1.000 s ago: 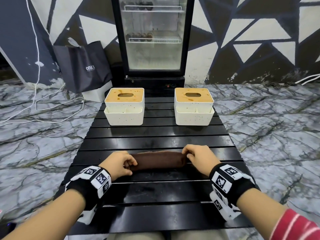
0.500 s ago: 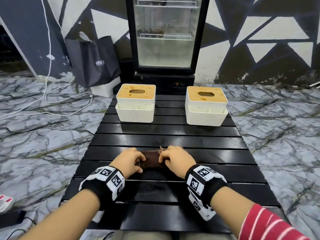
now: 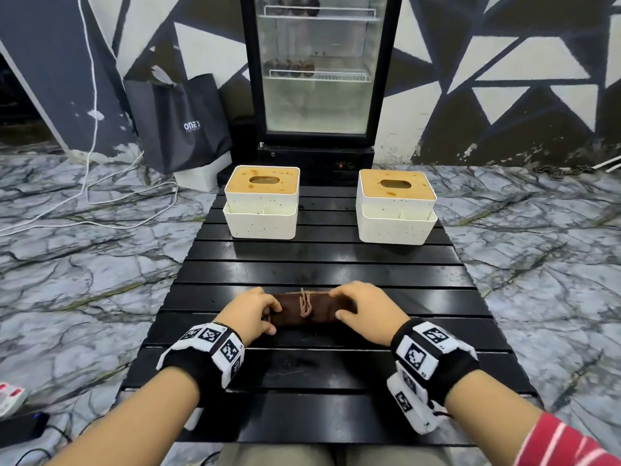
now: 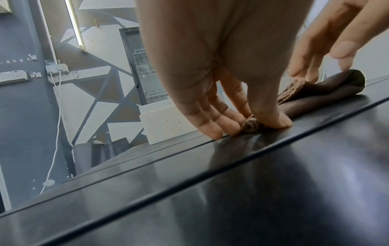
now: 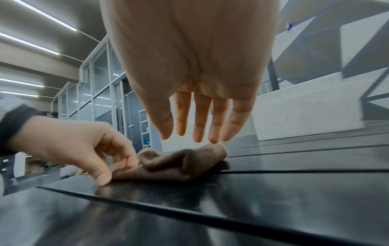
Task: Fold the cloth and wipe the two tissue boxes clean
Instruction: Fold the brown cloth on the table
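A folded brown cloth (image 3: 309, 309) (image 5: 172, 164) lies on the black slatted table (image 3: 319, 264), near its front. My left hand (image 3: 270, 317) (image 4: 252, 124) pinches the cloth's left end between thumb and fingers. My right hand (image 3: 339, 304) (image 5: 189, 139) is over the right, folded end with its fingers straight; the right wrist view shows the fingertips just above the fold. Two white tissue boxes with stained tan lids stand at the table's far end, the left box (image 3: 262, 203) (image 4: 168, 126) and the right box (image 3: 396, 206) (image 5: 305, 113).
A glass-door fridge (image 3: 319, 72) stands behind the table. A black bag (image 3: 181, 122) leans at the back left, and white cables (image 3: 84, 203) run over the marble floor on the left. Bare table slats lie between the cloth and the boxes.
The cloth was a long strip held at both ends. My right hand carried its end over to the left, halving the cloth, then let go and drew back to the fold.
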